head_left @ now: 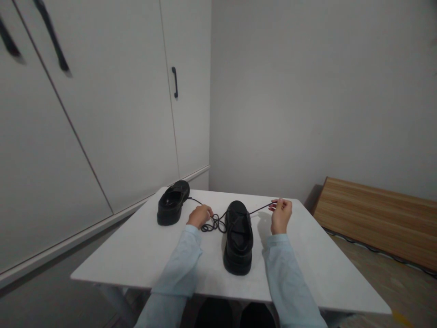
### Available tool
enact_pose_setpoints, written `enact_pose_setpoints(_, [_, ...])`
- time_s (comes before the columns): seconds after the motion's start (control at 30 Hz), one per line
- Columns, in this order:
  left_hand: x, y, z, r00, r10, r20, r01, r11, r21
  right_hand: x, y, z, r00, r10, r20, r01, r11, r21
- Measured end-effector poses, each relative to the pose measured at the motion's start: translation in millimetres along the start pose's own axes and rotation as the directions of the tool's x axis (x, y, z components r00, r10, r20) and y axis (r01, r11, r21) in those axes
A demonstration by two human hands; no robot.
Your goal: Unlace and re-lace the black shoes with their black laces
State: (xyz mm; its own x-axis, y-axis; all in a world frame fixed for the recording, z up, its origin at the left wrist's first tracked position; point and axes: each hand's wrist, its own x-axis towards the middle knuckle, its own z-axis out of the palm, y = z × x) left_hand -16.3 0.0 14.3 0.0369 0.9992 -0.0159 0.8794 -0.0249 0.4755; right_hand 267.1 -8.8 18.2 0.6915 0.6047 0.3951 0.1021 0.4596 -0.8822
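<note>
A black shoe (238, 241) stands on the white table in front of me, its toe pointing away. From its right side a black shoelace (261, 209) runs taut up to my right hand (282, 216), which is closed in a pinch on the lace's end part. On the shoe's other side the lace lies in loose loops. My left hand (200, 216) is closed beside these loops, with lace at its fingertips; its palm is hidden. Farther left stands a second black shoe (173, 203), and a strand of lace reaches from near it toward my left hand.
The white table (136, 255) has its front edge close to my body. White cabinets (129, 114) with dark handles rise at the left, and a grey wall (307, 91) stands behind. A wood-grain board (375, 218) leans at the right, with a cable along its foot.
</note>
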Motion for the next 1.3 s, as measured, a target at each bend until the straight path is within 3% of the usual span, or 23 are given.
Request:
enact_pose_setpoints(0.23, [9.9,-1.3,4.0,0.996,0.053,-0.076,-0.062,0.99,-0.125,-0.7,-1.3,0.3,1.0,-0.025,-0.006,0.025,1.0,0.002])
enact_pose_setpoints(0.43, [11.5,-3.2,5.4,0.952,0.305,-0.005,-0.305,0.951,-0.059,-1.0,-2.6,0.8,0.999,-0.037,-0.016,0.037,0.999,0.015])
enact_pose_setpoints(0.63, [7.7,3.1,4.7,0.965,0.259,0.032,-0.261,0.964,0.048,-2.9,-9.4,0.8,0.993,-0.089,-0.073,0.09,0.996,0.019])
enact_pose_setpoints(0.8, [6.1,8.2,-2.3,0.942,0.332,-0.039,-0.334,0.938,-0.091,-3.1,-15.1,-0.8,0.985,-0.108,-0.134,0.115,0.992,0.047])
enact_pose_setpoints(1.0, [9.4,8.7,-14.3,0.934,0.267,-0.238,-0.346,0.843,-0.412,-4.3,-19.8,-1.7,0.975,-0.126,-0.181,0.137,0.989,0.048])
enact_pose_setpoints(1.13, [12.3,6.0,-20.4,0.914,0.029,-0.405,-0.309,0.696,-0.648,-6.2,-22.1,-2.4,0.968,-0.149,-0.2,0.163,0.985,0.052])
enact_pose_setpoints(1.23, [11.7,4.1,-23.7,0.902,-0.114,-0.417,-0.253,0.644,-0.722,-7.0,-24.5,-3.4,0.962,-0.144,-0.231,0.162,0.985,0.062])
enact_pose_setpoints(1.3, [11.0,3.9,-24.4,0.925,-0.095,-0.367,-0.221,0.653,-0.724,-6.9,-25.7,-3.9,0.955,-0.145,-0.258,0.167,0.984,0.067])
